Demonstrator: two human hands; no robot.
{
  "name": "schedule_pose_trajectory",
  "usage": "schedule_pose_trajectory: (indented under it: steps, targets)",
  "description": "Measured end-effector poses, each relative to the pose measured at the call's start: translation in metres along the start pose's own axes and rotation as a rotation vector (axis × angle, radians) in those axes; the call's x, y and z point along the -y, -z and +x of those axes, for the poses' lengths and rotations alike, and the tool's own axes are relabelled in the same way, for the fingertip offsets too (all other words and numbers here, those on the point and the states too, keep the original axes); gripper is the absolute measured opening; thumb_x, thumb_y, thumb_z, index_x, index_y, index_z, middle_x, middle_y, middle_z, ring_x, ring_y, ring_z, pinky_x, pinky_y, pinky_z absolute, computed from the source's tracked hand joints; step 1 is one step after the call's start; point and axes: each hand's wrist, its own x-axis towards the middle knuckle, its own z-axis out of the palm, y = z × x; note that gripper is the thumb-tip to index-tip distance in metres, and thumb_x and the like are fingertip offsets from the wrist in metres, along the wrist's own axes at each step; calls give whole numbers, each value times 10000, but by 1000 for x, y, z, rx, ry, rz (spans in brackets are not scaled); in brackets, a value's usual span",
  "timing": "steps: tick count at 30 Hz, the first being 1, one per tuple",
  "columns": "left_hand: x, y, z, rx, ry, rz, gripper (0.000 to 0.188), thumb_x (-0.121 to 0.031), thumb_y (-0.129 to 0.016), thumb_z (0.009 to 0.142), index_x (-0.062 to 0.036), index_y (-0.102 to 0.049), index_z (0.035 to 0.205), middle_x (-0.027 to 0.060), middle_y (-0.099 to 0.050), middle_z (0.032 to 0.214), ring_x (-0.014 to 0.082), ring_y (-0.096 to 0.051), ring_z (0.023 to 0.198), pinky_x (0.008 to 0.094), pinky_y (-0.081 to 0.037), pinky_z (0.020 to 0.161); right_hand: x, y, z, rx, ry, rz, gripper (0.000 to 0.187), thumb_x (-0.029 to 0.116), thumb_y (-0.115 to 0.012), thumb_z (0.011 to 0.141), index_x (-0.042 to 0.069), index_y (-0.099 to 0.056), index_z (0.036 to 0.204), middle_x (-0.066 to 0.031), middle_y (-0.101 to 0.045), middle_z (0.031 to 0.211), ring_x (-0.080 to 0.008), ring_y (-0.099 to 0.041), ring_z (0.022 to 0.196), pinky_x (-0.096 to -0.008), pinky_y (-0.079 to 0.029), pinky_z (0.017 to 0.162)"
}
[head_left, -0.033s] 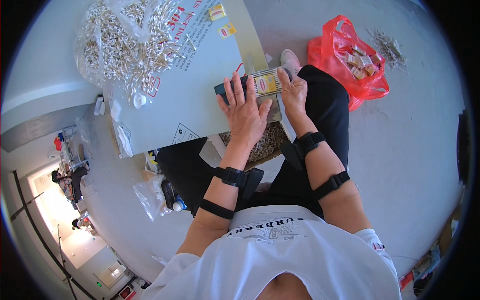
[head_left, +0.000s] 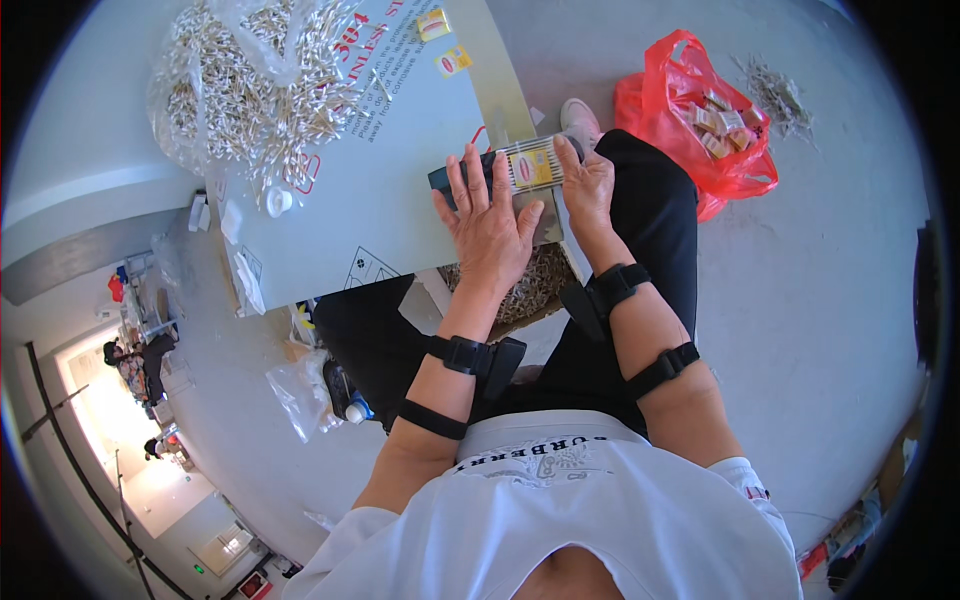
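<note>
Hardly anything has visibly moved since the earlier frame, both hands keeping the same pose; at far left the room opens to a bright doorway [head_left: 90, 385], a person [head_left: 135, 370] near it; pale floor [head_left: 225, 340] runs up to the counter [head_left: 330, 235], blue-grey and printed, bearing a clear bag of white swabs [head_left: 255, 100] and, just below it, a white round piece [head_left: 279, 202]; two yellow labels [head_left: 453, 61] lie near its far edge; the left hand [head_left: 485, 225] lies palm down, fingers spread and unclenched, over a dark block [head_left: 441, 182]; beside it, at the counter's right edge, sits a yellow-labelled swab pack [head_left: 533, 168]; the right hand [head_left: 588, 185] touches its right end, whether grasping I cannot tell; farther right, a red bag [head_left: 650, 100] stands on the floor near loose swabs [head_left: 783, 98].
</note>
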Motion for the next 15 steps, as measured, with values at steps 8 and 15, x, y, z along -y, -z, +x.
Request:
schedule_pose_trajectory:
  steps: [8,15]
  targets:
    - [-11,0,-8,55,-23,-9,670,-454,-538,932,-75,-368,1459,175,-127,1593,406,-49,1467,670,-53,1095,-3,-3,1,-9,10,73,343,268,-661,928,-37,-668,772,-24,-614,612,-68,-464,570,-299,-429,536]
    - [-13,-5,-9,51,0,-138,679,-474,-485,953,-61,-342,1472,180,-126,1590,412,-54,1465,667,-63,1099,-1,-3,1,-4,-6,111,314,248,-655,932,-31,-674,788,-14,-621,641,-64,-472,589,-287,-433,551]
